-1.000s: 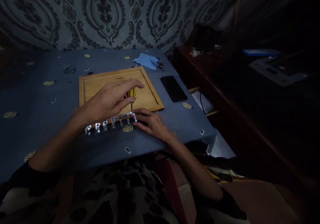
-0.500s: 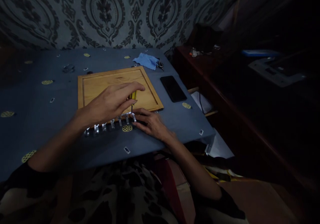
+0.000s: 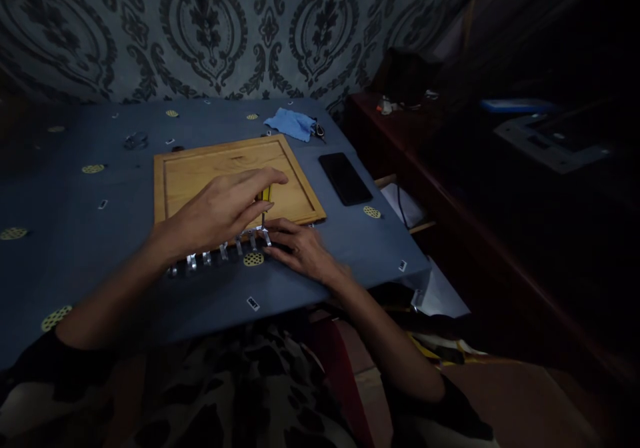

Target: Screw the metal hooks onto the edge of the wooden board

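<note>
A framed wooden board (image 3: pixel 240 158) lies flat on the table, with a row of shiny metal hooks (image 3: pixel 223 251) along its near edge. My left hand (image 3: pixel 215 205) is closed around the yellow handle of a screwdriver (image 3: pixel 266 196), held upright over the board. The shaft points down at the right end of the hook row. There my right hand (image 3: pixel 300 248) has its fingers closed at the last hook and the board's edge; its fingertips are partly hidden.
A black phone (image 3: pixel 345 179) lies right of the board. Behind it are a blue cloth (image 3: pixel 291 124) and scissors (image 3: pixel 319 130), partly covered. A small dark coiled item (image 3: pixel 136 141) is at the back left. Past the table's right edge stands a dark red surface (image 3: pixel 395 141).
The view has shifted very slightly. Both hands and the screwdriver keep almost the same position on the board.
</note>
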The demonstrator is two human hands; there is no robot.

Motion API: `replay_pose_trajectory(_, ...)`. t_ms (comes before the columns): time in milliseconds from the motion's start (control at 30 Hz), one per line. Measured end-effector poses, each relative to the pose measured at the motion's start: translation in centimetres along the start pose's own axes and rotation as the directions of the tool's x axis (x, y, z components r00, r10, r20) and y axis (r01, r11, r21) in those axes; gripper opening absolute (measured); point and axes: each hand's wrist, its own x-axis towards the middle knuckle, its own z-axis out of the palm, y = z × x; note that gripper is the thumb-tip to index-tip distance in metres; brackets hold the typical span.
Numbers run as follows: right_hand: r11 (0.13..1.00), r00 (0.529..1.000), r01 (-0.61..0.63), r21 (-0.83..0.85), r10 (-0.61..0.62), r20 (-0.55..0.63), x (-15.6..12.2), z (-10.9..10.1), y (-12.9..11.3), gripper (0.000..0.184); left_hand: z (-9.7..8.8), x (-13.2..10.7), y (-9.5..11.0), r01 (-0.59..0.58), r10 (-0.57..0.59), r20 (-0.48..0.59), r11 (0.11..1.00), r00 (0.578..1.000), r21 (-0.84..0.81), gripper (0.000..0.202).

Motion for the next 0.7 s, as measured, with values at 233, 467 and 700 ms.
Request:
replay_pose_trajectory(233, 1.000, 1.000, -0.010, 0.025, 0.010, -0.016, 0.0, 0.1, 0.0, 0.031, 1.0, -0.1, 0.4, -0.011, 0.014, -0.078, 0.999, 0.997, 0.043, 0.030)
replay_pose_trajectory(467, 0.999, 1.000, -0.028, 0.024, 0.028, 0.010, 0.0, 0.0, 0.0, 0.031, 1.3, 0.0, 0.3, 0.015, -0.010, -0.150, 0.999, 0.989, 0.031, 0.036)
replay_pose_trajectory(700, 0.999, 1.000, -0.024, 0.028, 0.023, 0.008, 0.0, 0.0, 0.0, 0.030, 0.5, 0.1, 0.6, 0.030, -0.031, -0.090, 0.999, 0.995, -0.013, 0.032)
